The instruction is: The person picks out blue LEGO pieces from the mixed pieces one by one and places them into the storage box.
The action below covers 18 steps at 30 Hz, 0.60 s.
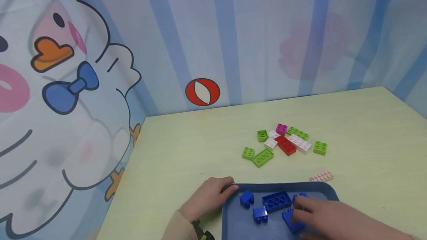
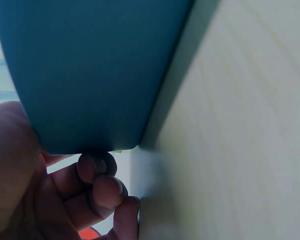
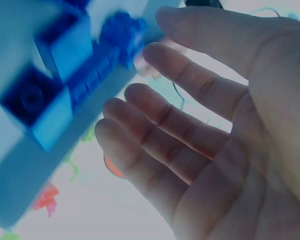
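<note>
My left hand (image 1: 211, 195) holds the far left corner of a dark blue tray (image 1: 238, 229), its thumb on the rim. The left wrist view shows the curled fingers (image 2: 107, 192) against the tray's outer wall. Over the right side of the tray is my right hand (image 1: 325, 214), partly covering a blue brick (image 1: 291, 222) and a smaller one behind it (image 1: 299, 196). In the right wrist view its fingers (image 3: 155, 112) are loosely extended with nothing between them. A long blue brick (image 1: 277, 201) and two small blue bricks (image 1: 247, 198) lie farther left in the tray.
Beyond the tray, a loose group of green, white, magenta and red bricks (image 1: 285, 145) lies on the pale wooden table (image 1: 186, 147). A pale pink brick (image 1: 321, 176) is just behind the tray's far rim. A printed cloth backdrop (image 1: 253, 47) rises along the table's back edge.
</note>
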{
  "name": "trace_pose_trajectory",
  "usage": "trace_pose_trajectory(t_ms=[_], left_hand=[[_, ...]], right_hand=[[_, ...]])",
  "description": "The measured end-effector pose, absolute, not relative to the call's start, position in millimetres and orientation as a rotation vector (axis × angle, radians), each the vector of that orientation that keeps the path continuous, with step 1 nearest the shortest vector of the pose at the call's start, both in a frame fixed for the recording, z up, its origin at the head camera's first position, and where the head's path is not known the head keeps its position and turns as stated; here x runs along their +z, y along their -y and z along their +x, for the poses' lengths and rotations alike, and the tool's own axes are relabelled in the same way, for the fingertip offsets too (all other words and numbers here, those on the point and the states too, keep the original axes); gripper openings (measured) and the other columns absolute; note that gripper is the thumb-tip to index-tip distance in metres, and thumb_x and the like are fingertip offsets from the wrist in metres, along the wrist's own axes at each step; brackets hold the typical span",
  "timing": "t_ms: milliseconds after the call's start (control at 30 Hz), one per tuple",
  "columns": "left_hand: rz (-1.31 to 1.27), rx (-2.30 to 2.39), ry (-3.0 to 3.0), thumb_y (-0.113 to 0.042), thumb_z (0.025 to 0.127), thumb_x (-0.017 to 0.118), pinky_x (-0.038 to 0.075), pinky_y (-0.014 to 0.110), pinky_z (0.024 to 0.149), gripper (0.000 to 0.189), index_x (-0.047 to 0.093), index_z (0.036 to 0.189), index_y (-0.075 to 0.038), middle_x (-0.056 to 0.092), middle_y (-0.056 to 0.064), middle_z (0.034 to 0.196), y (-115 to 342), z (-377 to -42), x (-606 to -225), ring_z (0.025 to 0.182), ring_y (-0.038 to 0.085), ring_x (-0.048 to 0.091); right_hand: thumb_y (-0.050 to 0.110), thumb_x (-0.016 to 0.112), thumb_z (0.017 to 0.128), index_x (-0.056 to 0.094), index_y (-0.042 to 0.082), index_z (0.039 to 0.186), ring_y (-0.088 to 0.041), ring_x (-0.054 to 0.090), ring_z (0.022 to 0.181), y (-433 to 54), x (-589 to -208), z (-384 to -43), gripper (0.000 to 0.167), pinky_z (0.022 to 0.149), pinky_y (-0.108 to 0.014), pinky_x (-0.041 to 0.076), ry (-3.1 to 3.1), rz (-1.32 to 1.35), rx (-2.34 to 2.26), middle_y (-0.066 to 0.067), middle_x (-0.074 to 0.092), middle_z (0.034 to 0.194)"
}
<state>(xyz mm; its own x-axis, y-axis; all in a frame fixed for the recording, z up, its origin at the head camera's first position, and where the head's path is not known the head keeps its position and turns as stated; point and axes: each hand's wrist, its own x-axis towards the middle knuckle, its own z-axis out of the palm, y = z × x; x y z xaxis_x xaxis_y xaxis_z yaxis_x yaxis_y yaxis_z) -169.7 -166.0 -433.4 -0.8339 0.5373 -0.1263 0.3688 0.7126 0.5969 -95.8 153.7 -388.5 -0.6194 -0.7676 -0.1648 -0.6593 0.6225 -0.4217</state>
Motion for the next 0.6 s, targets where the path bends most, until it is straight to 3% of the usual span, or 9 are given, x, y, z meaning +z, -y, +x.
trace_pose_trajectory(t_ms=[167,333,600], left_hand=[[0.706,0.827,-2.627,-0.034,0.105,0.055,0.04,0.025,0.062,0.021,0.06,0.09,-0.02,0.048,-0.01,0.067,165.5,-170.6,-434.4,0.062,0.005,0.048],[0.696,0.83,-2.619,-0.034,0.105,0.054,0.041,0.026,0.063,0.021,0.061,0.091,-0.02,0.049,-0.01,0.068,164.0,-170.5,-434.9,0.063,0.005,0.049],[0.665,0.836,-2.608,-0.036,0.105,0.054,0.041,0.026,0.062,0.022,0.062,0.091,-0.02,0.05,-0.01,0.068,164.3,-168.7,-434.5,0.063,0.006,0.049]], right_hand=[[0.039,0.072,0.093,0.066,0.032,0.109,0.001,0.046,0.08,-157.7,-367.1,-103.1,0.018,0.065,-0.023,0.048,-2.628,-1.032,-0.478,0.018,0.048,0.096],[0.038,0.076,0.09,0.065,0.033,0.11,-0.001,0.054,0.085,-163.2,-356.9,-107.8,0.023,0.07,-0.025,0.053,-2.804,-1.09,-0.438,0.014,0.055,0.105],[0.033,0.078,0.089,0.067,0.033,0.111,-0.004,0.06,0.089,-165.1,-349.6,-118.1,0.025,0.071,-0.026,0.055,-2.956,-1.097,-0.472,0.014,0.058,0.107]])
